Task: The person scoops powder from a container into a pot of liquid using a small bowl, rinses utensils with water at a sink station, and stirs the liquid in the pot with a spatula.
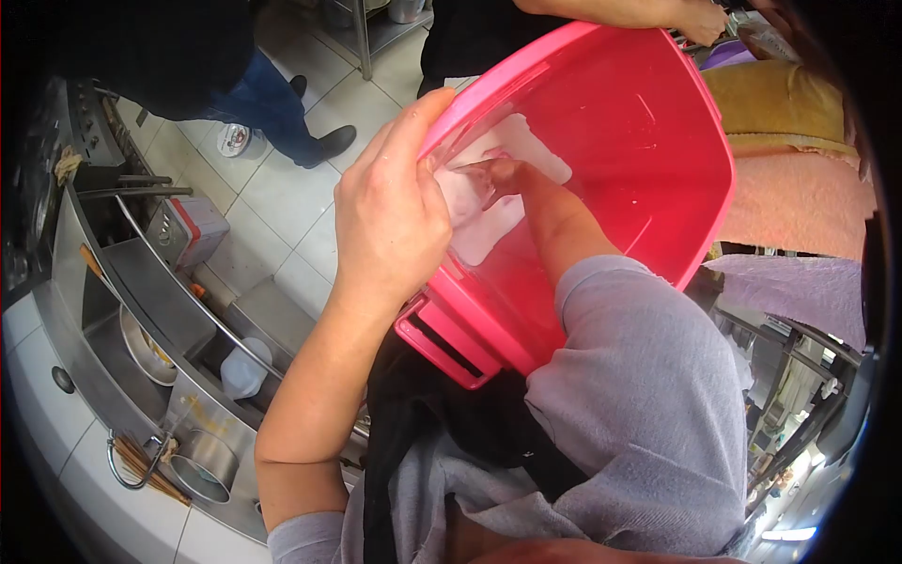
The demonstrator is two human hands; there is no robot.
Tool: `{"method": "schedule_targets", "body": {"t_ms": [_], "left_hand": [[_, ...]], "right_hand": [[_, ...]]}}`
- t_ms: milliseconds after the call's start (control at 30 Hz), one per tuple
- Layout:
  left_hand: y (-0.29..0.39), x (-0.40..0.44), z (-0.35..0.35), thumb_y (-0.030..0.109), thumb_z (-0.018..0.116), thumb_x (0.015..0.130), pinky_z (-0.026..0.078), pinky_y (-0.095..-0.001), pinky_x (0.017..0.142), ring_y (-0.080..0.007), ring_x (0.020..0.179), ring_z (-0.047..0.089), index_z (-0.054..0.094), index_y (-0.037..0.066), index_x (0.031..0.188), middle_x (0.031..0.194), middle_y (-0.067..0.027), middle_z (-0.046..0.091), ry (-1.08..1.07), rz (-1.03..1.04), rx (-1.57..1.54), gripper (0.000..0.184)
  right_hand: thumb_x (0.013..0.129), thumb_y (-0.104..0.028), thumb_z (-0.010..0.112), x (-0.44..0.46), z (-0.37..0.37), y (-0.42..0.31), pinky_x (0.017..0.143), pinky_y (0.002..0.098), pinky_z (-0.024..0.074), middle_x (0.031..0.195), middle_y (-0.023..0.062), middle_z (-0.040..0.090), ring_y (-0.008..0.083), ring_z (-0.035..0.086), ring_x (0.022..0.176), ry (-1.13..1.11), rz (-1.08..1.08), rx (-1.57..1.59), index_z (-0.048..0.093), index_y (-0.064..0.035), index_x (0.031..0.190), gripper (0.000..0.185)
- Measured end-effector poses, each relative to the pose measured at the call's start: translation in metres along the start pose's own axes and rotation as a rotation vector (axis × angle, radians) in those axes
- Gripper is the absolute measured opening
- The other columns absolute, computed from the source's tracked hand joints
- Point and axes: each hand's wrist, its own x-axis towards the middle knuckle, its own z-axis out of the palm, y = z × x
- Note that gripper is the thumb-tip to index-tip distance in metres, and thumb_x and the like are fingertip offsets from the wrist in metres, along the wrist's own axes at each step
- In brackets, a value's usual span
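A large pink plastic bin is tilted in front of me, its mouth turned toward me. My left hand is closed over its left rim, thumb on the inner side. Deep in the bin lies a white, powder-like material, heaped against the lower left wall. My right arm reaches inside, and my right hand is at the white material with its fingers curled. Something partly see-through seems to be at the fingers, but it is too blurred to name.
Left are a steel counter, a pot and a white container. A person in jeans stands on the tiled floor. Another person's hand is beyond the bin. Cloths hang or lie at right.
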Motion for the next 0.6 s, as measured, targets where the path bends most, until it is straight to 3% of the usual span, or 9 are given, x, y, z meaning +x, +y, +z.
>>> {"method": "schedule_targets", "body": {"t_ms": [467, 600], "left_hand": [[0.002, 0.001, -0.008, -0.008, 0.050, 0.084, 0.051, -0.0477, 0.100, -0.0437, 0.114, 0.066, 0.062, 0.008, 0.134, 0.124, -0.0244, 0.068, -0.047, 0.047, 0.047, 0.054], [0.001, 0.002, -0.005, -0.006, 0.050, 0.085, 0.051, -0.0485, 0.101, -0.0445, 0.116, 0.065, 0.061, 0.009, 0.136, 0.125, -0.0246, 0.068, -0.057, 0.034, 0.053, 0.054]], "right_hand": [[0.080, 0.011, 0.054, -0.049, -0.002, -0.071, 0.098, 0.0640, 0.0555, 0.151, 0.0160, 0.051, 0.0414, 0.053, 0.135, -0.173, 0.069, -0.197, 0.049, -0.0152, 0.152, 0.078], [0.078, 0.016, 0.051, -0.075, 0.017, -0.079, 0.101, 0.0651, 0.0527, 0.148, 0.0151, 0.056, 0.0391, 0.054, 0.137, -0.115, 0.039, -0.275, 0.053, -0.0102, 0.150, 0.077]]}}
